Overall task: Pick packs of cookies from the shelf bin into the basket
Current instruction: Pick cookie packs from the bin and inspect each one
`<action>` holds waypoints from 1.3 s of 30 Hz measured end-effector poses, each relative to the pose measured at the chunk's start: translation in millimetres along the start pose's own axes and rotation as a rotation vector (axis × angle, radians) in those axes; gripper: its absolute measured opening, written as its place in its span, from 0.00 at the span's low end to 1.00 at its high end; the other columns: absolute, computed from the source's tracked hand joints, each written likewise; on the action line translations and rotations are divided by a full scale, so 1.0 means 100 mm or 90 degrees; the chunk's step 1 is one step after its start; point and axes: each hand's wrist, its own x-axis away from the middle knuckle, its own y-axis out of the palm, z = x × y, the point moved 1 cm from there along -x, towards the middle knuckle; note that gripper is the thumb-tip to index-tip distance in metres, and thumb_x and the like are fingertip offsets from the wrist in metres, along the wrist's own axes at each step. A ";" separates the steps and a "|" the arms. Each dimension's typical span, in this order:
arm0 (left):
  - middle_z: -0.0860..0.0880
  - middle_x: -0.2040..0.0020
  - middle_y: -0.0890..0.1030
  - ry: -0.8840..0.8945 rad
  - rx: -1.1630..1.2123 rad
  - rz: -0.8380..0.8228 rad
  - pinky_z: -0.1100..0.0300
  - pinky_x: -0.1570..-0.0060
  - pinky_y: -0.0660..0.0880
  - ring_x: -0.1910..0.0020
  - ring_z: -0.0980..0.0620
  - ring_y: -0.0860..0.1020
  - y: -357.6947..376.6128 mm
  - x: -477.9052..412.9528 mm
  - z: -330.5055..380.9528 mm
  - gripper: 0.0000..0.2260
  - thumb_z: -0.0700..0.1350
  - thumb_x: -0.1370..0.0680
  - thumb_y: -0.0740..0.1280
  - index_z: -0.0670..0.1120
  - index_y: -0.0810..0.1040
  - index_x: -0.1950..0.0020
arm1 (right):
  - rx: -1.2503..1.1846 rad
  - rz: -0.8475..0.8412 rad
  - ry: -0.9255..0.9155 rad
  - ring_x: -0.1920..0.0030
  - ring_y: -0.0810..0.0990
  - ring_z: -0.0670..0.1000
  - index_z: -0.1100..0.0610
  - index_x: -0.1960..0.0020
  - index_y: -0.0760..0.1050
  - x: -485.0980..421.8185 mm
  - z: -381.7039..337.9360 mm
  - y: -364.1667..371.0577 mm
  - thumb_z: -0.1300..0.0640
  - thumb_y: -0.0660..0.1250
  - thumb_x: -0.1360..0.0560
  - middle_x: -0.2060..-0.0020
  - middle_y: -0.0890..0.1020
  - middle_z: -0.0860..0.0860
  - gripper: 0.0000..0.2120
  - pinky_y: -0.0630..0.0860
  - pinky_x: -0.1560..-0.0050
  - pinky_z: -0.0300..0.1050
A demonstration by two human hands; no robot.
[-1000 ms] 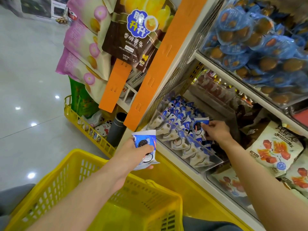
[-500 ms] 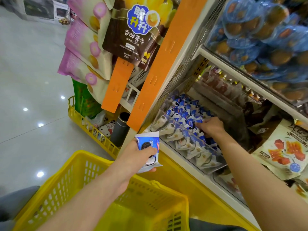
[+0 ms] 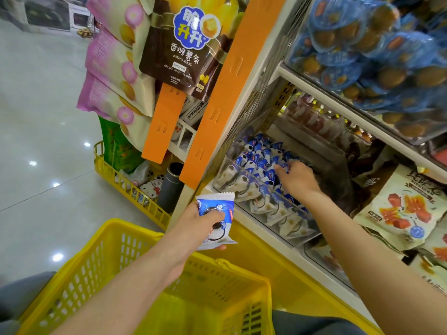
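My left hand [image 3: 193, 224] grips a blue-and-white pack of cookies [image 3: 219, 207] upright, just above the far rim of the yellow basket [image 3: 116, 240]. My right hand [image 3: 298, 178] reaches into the clear shelf bin [image 3: 294, 234] and lies palm down on the pile of cookie packs [image 3: 256, 160]. Its fingertips sink among the packs, so I cannot tell whether they hold one. The part of the basket floor that I can see is bare.
Orange display strips [image 3: 217, 100] with hanging snack bags [image 3: 179, 42] stand left of the shelf. A second yellow basket [image 3: 113, 175] of goods and a dark tube [image 3: 170, 187] sit on the floor. Blue snack cups [image 3: 362, 56] fill the shelf above, and jerky bags [image 3: 399, 206] lie to the right.
My right hand, which held a pack upright above the pile a second ago, has dropped onto the packs and slid left. My left hand keeps its pack by the basket rim.
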 end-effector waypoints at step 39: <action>0.46 0.53 0.82 0.128 -0.049 0.116 0.65 0.66 0.78 0.63 0.56 0.83 -0.02 -0.06 -0.34 0.14 0.40 0.29 0.72 0.45 0.74 0.45 | -0.577 -0.068 -0.151 0.64 0.79 0.45 0.51 0.60 0.73 1.19 -0.16 0.63 0.62 0.64 0.24 0.62 0.80 0.52 0.09 0.78 0.65 0.37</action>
